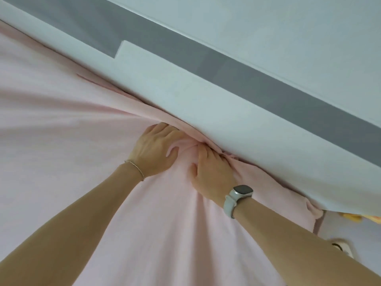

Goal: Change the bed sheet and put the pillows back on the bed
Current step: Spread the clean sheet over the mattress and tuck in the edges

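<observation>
A: Where is the pink bed sheet (61, 124) lying relative to the hands?

B: It is spreading over the whole bed toward the viewer, and its far edge is running along the white headboard panel (185, 93), a long line slanting from upper left to lower right. Both hands are working right at that seam.

A: What is each grip doing?

B: The left hand (153, 150) is pressing down on the sheet, its fingertips going into the gap at the panel, the thumb spread over a bunched fold. The right hand (212, 174), with a smartwatch (242, 191) on its wrist, is lying just beside it, fingers curling into the gathered cloth and closing on it where it is meeting the panel. The left fingertips are hidden, so I cannot tell how deep they are going.

A: Which hand is nearer the untucked part?

B: The right, I would judge. The sheet is bulging loose toward the bed corner (313, 211) at lower right, so the tucking probably needs to be travelling along the seam that way. Folds are radiating from the hands, so the cloth is being pulled taut there.
</observation>
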Available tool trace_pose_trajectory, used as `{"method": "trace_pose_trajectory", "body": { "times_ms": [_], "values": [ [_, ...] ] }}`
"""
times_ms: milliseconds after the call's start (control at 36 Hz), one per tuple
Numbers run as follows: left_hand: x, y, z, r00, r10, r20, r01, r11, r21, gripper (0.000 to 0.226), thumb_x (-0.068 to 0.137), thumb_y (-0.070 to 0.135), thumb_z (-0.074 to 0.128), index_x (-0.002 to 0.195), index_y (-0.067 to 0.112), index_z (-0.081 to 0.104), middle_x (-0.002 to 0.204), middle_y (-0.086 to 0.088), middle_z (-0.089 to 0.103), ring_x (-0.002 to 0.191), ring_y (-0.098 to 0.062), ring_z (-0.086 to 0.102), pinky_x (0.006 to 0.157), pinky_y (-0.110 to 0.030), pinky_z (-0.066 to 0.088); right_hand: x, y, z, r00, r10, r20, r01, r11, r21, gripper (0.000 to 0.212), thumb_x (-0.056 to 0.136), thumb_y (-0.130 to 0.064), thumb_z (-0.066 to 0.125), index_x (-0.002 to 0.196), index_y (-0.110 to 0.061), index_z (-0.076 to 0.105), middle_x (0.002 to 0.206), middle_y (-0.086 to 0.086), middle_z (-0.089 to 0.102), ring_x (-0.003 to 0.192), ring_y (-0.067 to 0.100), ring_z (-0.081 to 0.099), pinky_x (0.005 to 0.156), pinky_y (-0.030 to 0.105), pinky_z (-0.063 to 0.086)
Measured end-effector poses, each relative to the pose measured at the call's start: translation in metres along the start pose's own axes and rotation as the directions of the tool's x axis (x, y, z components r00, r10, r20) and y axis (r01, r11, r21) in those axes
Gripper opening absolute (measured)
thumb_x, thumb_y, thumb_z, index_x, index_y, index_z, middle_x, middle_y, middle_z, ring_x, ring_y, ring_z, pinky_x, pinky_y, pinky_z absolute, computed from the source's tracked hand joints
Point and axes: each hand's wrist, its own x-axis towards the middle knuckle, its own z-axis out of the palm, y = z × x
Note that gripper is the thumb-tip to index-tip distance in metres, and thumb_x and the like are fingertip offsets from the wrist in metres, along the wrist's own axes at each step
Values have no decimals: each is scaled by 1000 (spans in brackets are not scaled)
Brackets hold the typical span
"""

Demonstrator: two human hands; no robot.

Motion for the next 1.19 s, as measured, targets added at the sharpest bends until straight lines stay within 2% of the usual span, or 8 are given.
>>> {"method": "trace_pose_trajectory", "body": {
  "times_ms": [111,278,556,667,750,917,1028,1194],
  "values": [
    [-1,-1,4,985,-15,170,0,996,92,45,75,28,40,111,16,65,104,2,67,99,-26,57,94,-32,32,13,-13,-5,985,161,58,-159,987,-35,42,92,-36,41,119,-5,45,123,11,53,111,28,53,88,35,40],
    [6,3,-7,969,24,247,-52,993,109,51,69,35,37,108,21,67,105,7,67,101,-26,59,96,-38,39,19,2,-31,947,96,305,-140,982,128,44,96,-41,38,119,-7,52,121,13,60,110,33,56,83,34,43],
    [-18,7,-40,923,213,320,-272,950,155,48,59,39,47,101,24,64,105,7,64,108,-24,54,101,-48,32,-20,-5,-46,956,-226,188,158,933,322,40,85,-38,30,103,-18,58,103,-1,62,96,21,55,83,42,46],
    [-40,7,-33,968,203,151,-235,942,241,32,63,30,62,92,17,65,98,2,66,102,-25,53,101,-51,32,-14,-8,-48,997,-71,-14,68,856,512,38,86,-38,30,86,-15,60,93,0,66,89,23,59,79,40,47],
    [-57,12,-23,980,185,-68,-164,957,238,29,67,19,65,95,14,60,98,-2,67,100,-25,50,101,-51,33,9,-16,-52,996,-55,-69,82,866,493,27,97,-16,40,115,-6,58,115,10,63,108,26,56,95,33,38],
    [-70,14,-14,954,182,-237,-113,954,277,32,73,18,62,104,16,55,109,-1,53,105,-26,47,101,-50,33,44,-29,-51,944,-196,265,83,919,385,30,93,-22,49,120,-15,62,118,5,64,109,22,59,94,34,45],
    [-72,17,-13,925,181,-335,-77,951,300,28,75,14,61,102,18,54,107,-4,44,103,-26,46,98,-45,34,48,-35,-55,925,-279,258,181,920,346,24,89,-27,57,111,-21,67,100,-1,58,96,19,57,88,35,46],
    [-74,21,-10,905,146,-399,-32,960,278,29,73,10,67,96,19,52,98,-2,42,95,-24,47,84,-39,36,49,-42,-59,829,-253,498,-22,876,482,36,90,-43,56,110,-16,69,106,3,69,98,15,62,80,23,48]
  ]
}}
